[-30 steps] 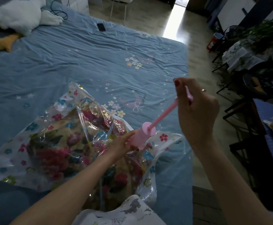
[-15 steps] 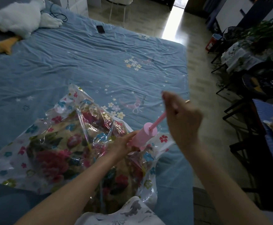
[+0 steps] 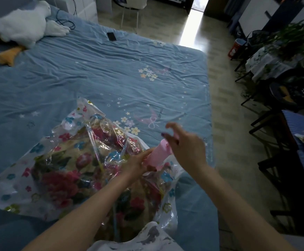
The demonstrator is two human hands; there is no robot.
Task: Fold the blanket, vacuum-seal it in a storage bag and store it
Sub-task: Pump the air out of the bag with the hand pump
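A clear storage bag [image 3: 21,182] printed with small flowers lies on the blue bed, with the folded floral blanket [image 3: 69,180] inside it. A pink hand pump [image 3: 156,154] stands tilted on the bag near its right side. My left hand [image 3: 138,163] grips the pump's barrel at its base. My right hand [image 3: 185,144] holds the pump's handle, which is pushed down onto the barrel's top; the rod is hidden.
The blue bed sheet [image 3: 111,73] stretches ahead, with a white goose plush [image 3: 22,28] at the far left and a black phone [image 3: 111,36] near the far edge. To the right are the floor, dark chairs [image 3: 292,91] and plants [image 3: 292,40].
My right hand has pushed the pump handle down from fully drawn out until it meets the barrel. My left hand has stayed on the barrel.
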